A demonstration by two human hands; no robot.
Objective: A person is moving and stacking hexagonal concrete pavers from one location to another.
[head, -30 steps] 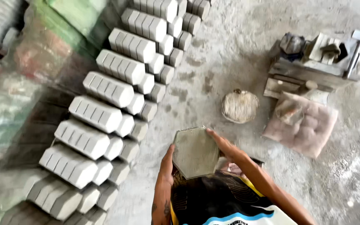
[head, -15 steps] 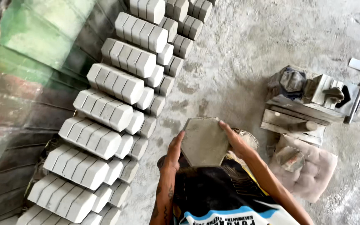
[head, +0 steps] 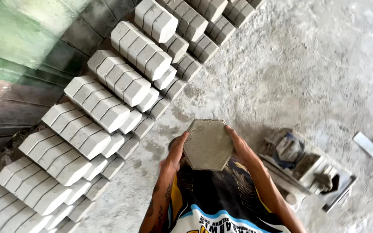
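Both hands are clamped on a grey hexagonal paving block (head: 208, 145), the left hand (head: 176, 149) curled round its left edge and the right hand (head: 238, 144) round its right, holding it flat and face-up in front of the chest over the dusty concrete floor (head: 307, 64). To the left, rows of stacked hexagonal pavers (head: 109, 99) run on edge along the stained wall (head: 18, 47), with bare floor between them and the block, while a metal mould frame (head: 307, 166) sits just right of the right forearm and a small flat white piece (head: 368, 145) lies beyond it. Compared with half a second ago the block looks lower and nearer the body, the grip is unchanged, and the stacks now fill more of the view.
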